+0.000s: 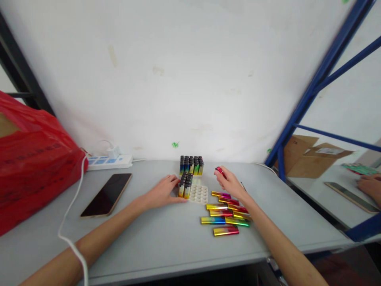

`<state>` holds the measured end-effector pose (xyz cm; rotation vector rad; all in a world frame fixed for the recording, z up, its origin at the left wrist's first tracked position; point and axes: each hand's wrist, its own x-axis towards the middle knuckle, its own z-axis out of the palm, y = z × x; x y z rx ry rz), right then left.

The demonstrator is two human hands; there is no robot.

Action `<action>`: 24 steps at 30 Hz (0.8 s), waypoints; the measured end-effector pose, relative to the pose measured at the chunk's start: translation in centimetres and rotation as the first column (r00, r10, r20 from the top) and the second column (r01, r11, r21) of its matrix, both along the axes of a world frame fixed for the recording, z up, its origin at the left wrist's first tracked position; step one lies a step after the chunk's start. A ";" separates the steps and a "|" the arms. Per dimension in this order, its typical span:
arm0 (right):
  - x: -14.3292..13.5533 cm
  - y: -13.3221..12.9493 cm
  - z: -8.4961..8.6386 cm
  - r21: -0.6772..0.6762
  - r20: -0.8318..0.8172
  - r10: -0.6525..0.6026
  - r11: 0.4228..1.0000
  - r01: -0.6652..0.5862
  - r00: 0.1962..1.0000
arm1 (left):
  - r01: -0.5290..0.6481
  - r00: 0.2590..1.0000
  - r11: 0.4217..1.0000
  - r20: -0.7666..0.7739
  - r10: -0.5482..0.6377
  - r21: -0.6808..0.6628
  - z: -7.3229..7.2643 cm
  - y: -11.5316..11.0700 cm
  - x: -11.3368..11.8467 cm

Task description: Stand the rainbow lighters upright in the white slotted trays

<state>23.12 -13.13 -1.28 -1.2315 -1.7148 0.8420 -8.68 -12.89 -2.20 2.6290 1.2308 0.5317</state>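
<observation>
In the head view, my left hand [163,192] is round the left side of a white tray [199,194] with round holes, thumb at the front edge and fingers further back. Several black-topped lighters [184,190] stand upright in the tray's left part, while holes on its right show bare. My right hand [228,183] is closed on a red lighter [220,171], raised to the right of the tray; the fingers cover part of it. Below that hand, several shiny metallic lighter sleeves [222,213] in yellow, red, blue and green lie on the table.
Behind the tray, a block of upright lighters [191,165] stands near the wall. On the left are a phone [107,195], a power strip [110,162], a white cable [71,210] and a red bag [35,159]. A blue metal frame [297,107] borders the right side; beyond it is a cardboard box [306,159] and another person's hand [370,186].
</observation>
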 end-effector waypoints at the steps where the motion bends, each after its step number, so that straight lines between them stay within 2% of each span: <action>1: -0.3 -0.1 0.1 0.026 0.023 -0.015 1.000 0.014 1.000 | 0.006 1.000 1.000 0.008 -0.006 -0.009 0.1 0.1 -0.1; 5: -1.2 -0.4 0.3 0.167 0.150 -0.156 0.977 0.131 0.976 | 0.001 0.999 0.999 0.038 0.000 -0.037 0.1 0.2 -0.4; 9: -1.7 -0.5 0.0 0.236 0.183 -0.273 0.945 0.228 0.944 | -0.010 0.998 0.998 0.066 0.013 -0.054 0.1 0.1 -0.3; 16: -2.1 -0.6 -0.4 0.276 0.188 -0.341 0.918 0.284 0.921 | -0.020 0.997 0.998 0.071 0.024 -0.057 0.3 -0.1 -0.2; 19: -2.2 -0.9 -0.1 0.268 0.190 -0.285 0.936 0.230 0.940 | -0.027 0.996 0.998 0.083 0.033 -0.065 0.3 -0.2 -0.2; 22: -2.5 -1.1 0.1 0.227 0.185 -0.119 0.971 0.075 0.976 | -0.025 0.995 0.998 0.090 0.030 -0.066 0.2 -0.1 -0.3; 24: -2.9 -1.2 0.2 0.264 0.211 -0.031 0.964 -0.027 0.977 | -0.026 0.996 0.997 0.082 0.032 -0.066 0.2 -0.1 -0.3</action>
